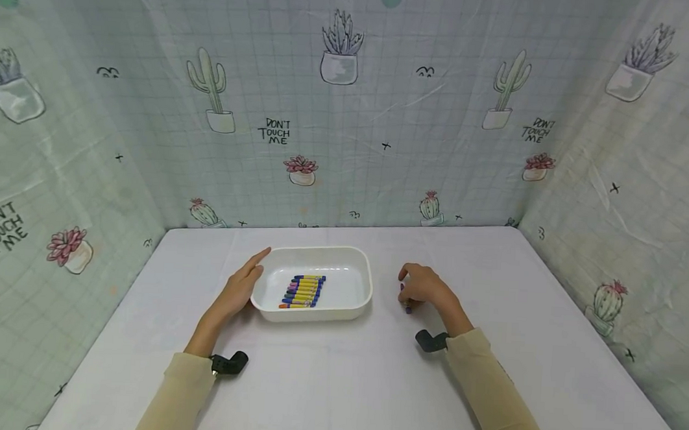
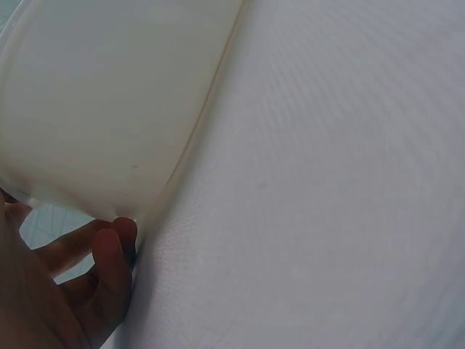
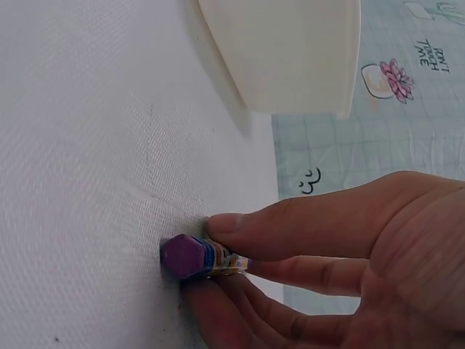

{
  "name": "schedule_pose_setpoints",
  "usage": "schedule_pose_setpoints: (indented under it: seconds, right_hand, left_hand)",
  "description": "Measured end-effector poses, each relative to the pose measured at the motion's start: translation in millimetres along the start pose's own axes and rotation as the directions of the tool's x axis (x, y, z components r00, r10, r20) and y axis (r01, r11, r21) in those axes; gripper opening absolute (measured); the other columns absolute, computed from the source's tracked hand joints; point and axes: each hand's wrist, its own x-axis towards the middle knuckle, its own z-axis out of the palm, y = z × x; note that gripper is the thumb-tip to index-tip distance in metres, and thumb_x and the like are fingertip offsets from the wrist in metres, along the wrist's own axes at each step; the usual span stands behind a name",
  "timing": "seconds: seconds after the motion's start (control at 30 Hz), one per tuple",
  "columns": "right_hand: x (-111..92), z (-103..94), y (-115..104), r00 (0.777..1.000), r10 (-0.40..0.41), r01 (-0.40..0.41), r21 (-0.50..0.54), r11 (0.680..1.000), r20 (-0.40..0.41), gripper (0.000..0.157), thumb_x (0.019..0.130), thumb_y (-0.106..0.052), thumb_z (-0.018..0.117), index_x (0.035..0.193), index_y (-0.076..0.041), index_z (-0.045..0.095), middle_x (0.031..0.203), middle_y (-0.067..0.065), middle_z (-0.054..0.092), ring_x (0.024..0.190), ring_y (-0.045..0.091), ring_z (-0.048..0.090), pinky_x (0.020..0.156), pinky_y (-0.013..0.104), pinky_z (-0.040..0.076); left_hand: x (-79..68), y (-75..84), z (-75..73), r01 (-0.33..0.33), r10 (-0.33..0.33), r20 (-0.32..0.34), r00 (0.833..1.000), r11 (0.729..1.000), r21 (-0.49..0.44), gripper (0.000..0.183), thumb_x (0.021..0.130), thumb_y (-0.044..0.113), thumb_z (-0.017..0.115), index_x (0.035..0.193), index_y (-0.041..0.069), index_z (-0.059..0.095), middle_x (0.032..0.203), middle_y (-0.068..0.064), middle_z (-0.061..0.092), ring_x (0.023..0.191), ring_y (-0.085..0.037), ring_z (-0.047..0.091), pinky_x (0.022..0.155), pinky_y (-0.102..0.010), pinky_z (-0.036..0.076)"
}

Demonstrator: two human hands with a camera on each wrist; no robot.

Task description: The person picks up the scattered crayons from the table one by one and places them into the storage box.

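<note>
A white rectangular tray [image 1: 345, 314] stands on the table, with several crayons [image 1: 302, 292] lying side by side in a row inside it. My left hand [image 1: 238, 290] holds the tray's left end, its index finger stretched along the rim. In the left wrist view, curled fingertips [image 2: 112, 243] touch the tray's outer wall; the thumb's contact is hard to make out. To the right of the tray, my right hand [image 1: 425, 287] pinches a purple crayon [image 3: 184, 257] between thumb and fingers. That crayon lies at the tabletop, its flat purple end facing the right wrist camera.
A white cloth covers the table [image 1: 324, 383]. Patterned curtains [image 1: 373, 112] with cactus drawings rise behind the table and along both sides. A black wrist camera [image 1: 229, 363] sits on the left wrist and another black camera [image 1: 431, 341] on the right.
</note>
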Motion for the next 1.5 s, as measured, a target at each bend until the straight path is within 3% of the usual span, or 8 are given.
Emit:
schedule_pose_setpoints:
  seconds: [0.33,0.63,0.83,1.07,1.27,1.4,1.5]
  right_hand:
    - [1,-1.4,1,0.999,-0.051,0.051,0.014,0.999,-0.007,0.038,0.08,-0.002,0.074,0.117,0.001,0.068,0.086,0.013,0.069,0.065,0.021,0.066,0.06,0.031,0.057]
    - [3,-7.6,-4,0.997,-0.082,0.082,0.075,0.994,-0.002,0.037,0.084,0.001,0.067,0.122,0.0,0.065,0.103,0.018,0.072,0.072,0.022,0.07,0.064,0.033,0.061]
    - [2,-11.9,-13,0.992,-0.122,0.123,0.071,0.99,-0.014,0.04,0.086,0.002,0.066,0.126,0.0,0.065,0.106,0.019,0.072,0.071,0.021,0.07,0.065,0.032,0.061]
    - [2,-27.9,-44,0.98,-0.197,0.196,-0.027,0.98,-0.025,0.04,0.088,-0.002,0.067,0.127,-0.003,0.066,0.107,0.018,0.074,0.075,0.021,0.07,0.067,0.032,0.058]
    - [6,-39.7,-82,0.953,-0.301,0.299,-0.091,0.95,-0.014,0.038,0.09,-0.003,0.067,0.128,-0.008,0.068,0.115,0.018,0.072,0.088,0.025,0.07,0.07,0.031,0.058]
    - [11,-41.6,-111,0.94,-0.338,0.341,-0.1,0.935,0.049,0.037,0.091,-0.003,0.068,0.127,-0.013,0.069,0.119,0.018,0.071,0.09,0.027,0.069,0.067,0.029,0.059]
    - [20,-38.0,-128,0.912,-0.387,0.407,-0.176,0.896,0.138,0.035,0.092,-0.004,0.069,0.125,-0.016,0.071,0.119,0.014,0.072,0.093,0.025,0.069,0.069,0.028,0.059]
  left_hand:
    - [-0.2,-0.6,0.9,0.008,-0.008,0.004,1.0,1.0,0.005,0.052,0.114,0.035,0.03,0.165,0.036,0.023,0.174,-0.008,0.021,0.16,-0.04,0.02,0.125,-0.067,0.019]
    - [-0.6,-0.8,0.6,0.009,-0.009,-0.009,1.0,1.0,0.003,0.052,0.114,0.034,0.03,0.165,0.036,0.023,0.173,-0.008,0.023,0.159,-0.04,0.023,0.125,-0.067,0.02]
    - [0.3,-1.3,0.0,0.003,-0.003,-0.011,1.0,1.0,0.01,0.052,0.114,0.034,0.03,0.165,0.035,0.023,0.173,-0.007,0.023,0.16,-0.039,0.021,0.125,-0.067,0.019]
    - [1.7,-1.4,0.4,0.01,-0.01,-0.006,1.0,1.0,0.007,0.052,0.114,0.034,0.03,0.165,0.036,0.023,0.174,-0.006,0.022,0.16,-0.039,0.02,0.125,-0.067,0.018]
    - [2.9,-3.6,-0.5,0.017,-0.017,-0.002,1.0,1.0,0.006,0.052,0.114,0.035,0.031,0.165,0.038,0.024,0.174,-0.005,0.022,0.16,-0.038,0.019,0.126,-0.067,0.017]
    - [3.0,-4.6,-0.5,0.009,-0.009,-0.008,1.0,1.0,-0.001,0.051,0.114,0.035,0.032,0.164,0.039,0.025,0.173,-0.005,0.024,0.159,-0.038,0.023,0.125,-0.067,0.02]
    - [3.6,-3.7,-0.9,0.009,-0.009,-0.013,1.0,1.0,0.004,0.051,0.113,0.035,0.032,0.164,0.039,0.026,0.173,-0.005,0.025,0.16,-0.038,0.022,0.125,-0.067,0.019]
